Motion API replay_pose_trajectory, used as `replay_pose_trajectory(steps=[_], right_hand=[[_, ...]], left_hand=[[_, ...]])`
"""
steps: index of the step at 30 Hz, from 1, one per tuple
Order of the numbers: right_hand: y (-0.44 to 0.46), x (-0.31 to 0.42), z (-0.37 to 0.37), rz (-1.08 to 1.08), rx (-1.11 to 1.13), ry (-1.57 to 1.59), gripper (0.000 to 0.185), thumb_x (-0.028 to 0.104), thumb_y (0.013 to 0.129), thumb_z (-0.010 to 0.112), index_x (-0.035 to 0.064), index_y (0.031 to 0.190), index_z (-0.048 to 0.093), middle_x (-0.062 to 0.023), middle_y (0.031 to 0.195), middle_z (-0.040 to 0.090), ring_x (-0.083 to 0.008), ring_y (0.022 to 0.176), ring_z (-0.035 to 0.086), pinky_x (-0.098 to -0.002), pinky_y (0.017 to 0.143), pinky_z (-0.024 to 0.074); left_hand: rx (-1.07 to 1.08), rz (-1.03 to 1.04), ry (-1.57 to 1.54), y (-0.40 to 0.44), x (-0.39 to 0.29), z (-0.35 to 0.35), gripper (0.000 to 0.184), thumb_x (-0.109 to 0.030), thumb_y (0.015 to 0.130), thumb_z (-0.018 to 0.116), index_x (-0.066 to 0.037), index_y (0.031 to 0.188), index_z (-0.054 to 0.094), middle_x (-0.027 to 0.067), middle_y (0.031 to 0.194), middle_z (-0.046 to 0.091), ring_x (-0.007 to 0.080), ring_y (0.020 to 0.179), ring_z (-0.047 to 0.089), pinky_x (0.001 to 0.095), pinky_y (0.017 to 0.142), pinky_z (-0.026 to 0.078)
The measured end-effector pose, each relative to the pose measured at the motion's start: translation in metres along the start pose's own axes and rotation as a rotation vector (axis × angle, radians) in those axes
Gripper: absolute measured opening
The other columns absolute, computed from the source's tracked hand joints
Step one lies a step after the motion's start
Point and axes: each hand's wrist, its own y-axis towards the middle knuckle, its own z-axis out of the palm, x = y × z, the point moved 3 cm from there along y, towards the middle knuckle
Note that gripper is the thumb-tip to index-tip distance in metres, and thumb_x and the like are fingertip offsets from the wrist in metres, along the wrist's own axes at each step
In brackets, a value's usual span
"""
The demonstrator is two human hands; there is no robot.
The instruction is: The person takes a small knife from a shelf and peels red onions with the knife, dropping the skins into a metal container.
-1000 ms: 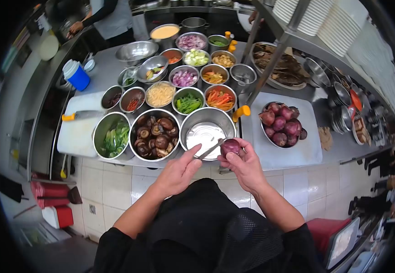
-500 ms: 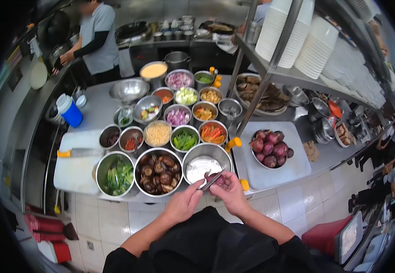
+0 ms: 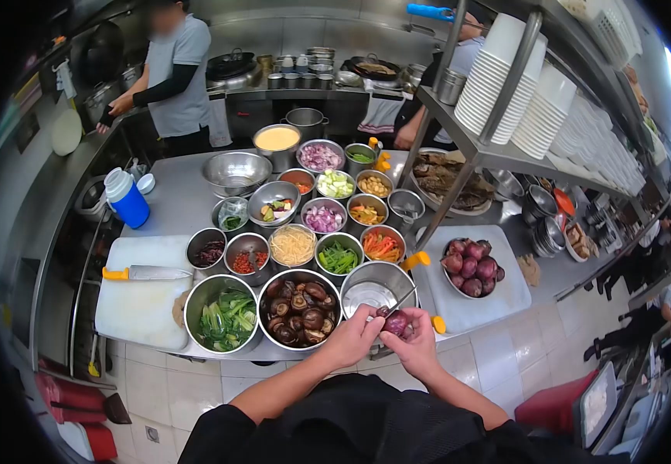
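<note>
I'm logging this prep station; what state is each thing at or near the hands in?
Small knife: gripped in left hand
Held onion: in right hand
Pot ahead: open, inner bottom visible
Mushroom pot: open, well filled
Greens pot: open, well filled
Onion bowl: open, heaped

Left hand [image 3: 355, 337] has small knife [image 3: 405, 297], blade at red onion [image 3: 397, 323] in right hand [image 3: 416, 346]. Both at near rim of steel pot [image 3: 366, 280], just right of mushroom pot [image 3: 300, 349]. Far right of mushroom pot: onion bowl [image 3: 447, 281] on cutting board [image 3: 505, 296]. Left of it: greens pot [image 3: 186, 315], then yellow-handled knife [image 3: 154, 273].
</note>
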Motion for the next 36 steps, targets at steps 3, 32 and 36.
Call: replay_pose_trajectory(steps=[3,32,36], right_hand=[[0.012,0.004,-0.007,-0.029,0.032,-0.016,0.055,0.002,0.081,0.075,0.0012,0.122,0.039,-0.0102,0.114,0.054,-0.0153,0.101,0.06,-0.029,0.087,0.0535],[0.064,0.022,-0.066,0.362,0.069,0.441,0.045,0.002,0.086,0.068,0.0105,0.126,0.048,-0.0092,0.11,0.062,-0.0185,0.087,0.065,-0.0298,0.075,0.0527],[0.066,0.017,-0.064,0.394,0.195,0.625,0.052,0.015,0.093,0.062,0.0168,0.14,0.04,-0.0137,0.119,0.061,-0.023,0.095,0.065,-0.0356,0.081,0.0548]], left_hand=[[-0.034,0.014,-0.058,0.015,0.007,0.01,0.036,-0.034,0.1,0.049,-0.003,0.119,0.05,0.0119,0.083,0.064,0.0199,0.077,0.063,0.0346,0.071,0.049],[0.132,-0.221,-0.39,0.007,-0.027,0.003,0.047,-0.025,0.105,0.037,-0.008,0.149,0.032,0.0014,0.072,0.053,0.0082,0.056,0.047,0.0231,0.05,0.039],[0.119,-0.21,-0.382,0.011,-0.028,0.002,0.046,-0.026,0.105,0.037,-0.008,0.147,0.035,0.0011,0.07,0.052,0.0079,0.054,0.046,0.0224,0.049,0.039]])
